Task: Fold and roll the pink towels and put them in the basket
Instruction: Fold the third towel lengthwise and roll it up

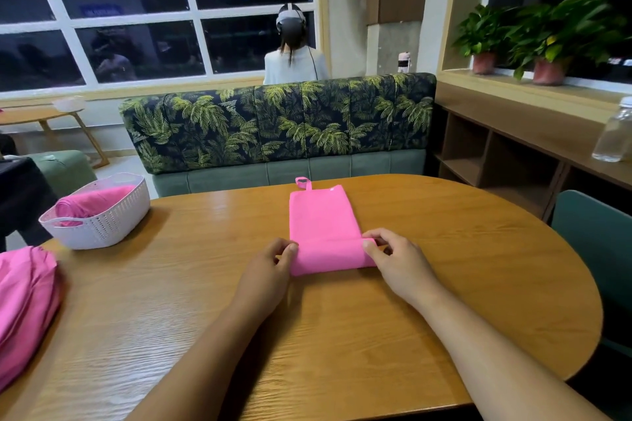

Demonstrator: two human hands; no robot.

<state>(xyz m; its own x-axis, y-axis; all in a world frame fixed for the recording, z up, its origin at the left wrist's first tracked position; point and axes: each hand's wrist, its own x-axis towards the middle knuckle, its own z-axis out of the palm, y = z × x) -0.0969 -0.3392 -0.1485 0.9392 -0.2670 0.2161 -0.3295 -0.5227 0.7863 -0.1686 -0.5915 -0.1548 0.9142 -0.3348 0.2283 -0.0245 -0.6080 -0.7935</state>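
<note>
A pink towel (pixel 321 219) lies folded into a narrow strip in the middle of the wooden table (pixel 171 318), its hanging loop at the far end. Its near end is turned up into a short roll. My left hand (pixel 268 267) pinches the roll's left end and my right hand (pixel 396 258) pinches its right end. A white perforated basket (pixel 113 225) stands at the table's far left corner with a rolled pink towel (pixel 89 203) inside. More pink towels (pixel 24 304) lie heaped at the left edge.
A palm-print bench (pixel 277 126) runs behind the table, and a person stands beyond it facing the window. A teal chair (pixel 595 232) sits at the right. On the wooden shelf at the right stands a clear plastic bottle (pixel 615 133).
</note>
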